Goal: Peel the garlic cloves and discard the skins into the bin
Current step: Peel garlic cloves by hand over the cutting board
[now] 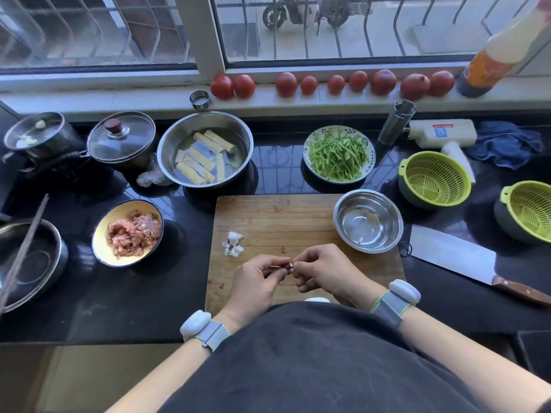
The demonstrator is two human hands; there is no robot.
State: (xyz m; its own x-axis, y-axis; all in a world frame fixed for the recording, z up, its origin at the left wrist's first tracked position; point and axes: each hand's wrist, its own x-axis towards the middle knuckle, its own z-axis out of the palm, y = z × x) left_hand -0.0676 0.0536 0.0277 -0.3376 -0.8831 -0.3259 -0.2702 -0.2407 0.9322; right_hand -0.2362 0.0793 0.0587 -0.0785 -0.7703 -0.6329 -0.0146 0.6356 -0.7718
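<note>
Seen from above, a wooden cutting board (277, 222) lay on a dark surface (167, 293). Over the board's near edge, the left hand (256, 283) and right hand (325, 272) met fingertip to fingertip, both curled and pinching one small garlic clove (288, 267) between them. More garlic cloves (234, 243), still in pale skins, sat on the board's left part. A small steel bowl (368, 221) rested on the board's right corner. Right of the board lay a cleaver (465, 260). Left of the board stood a yellow bowl of sliced raw meat (128, 232). Beyond the board sat a plate of green vegetable strips (339, 155).
</note>
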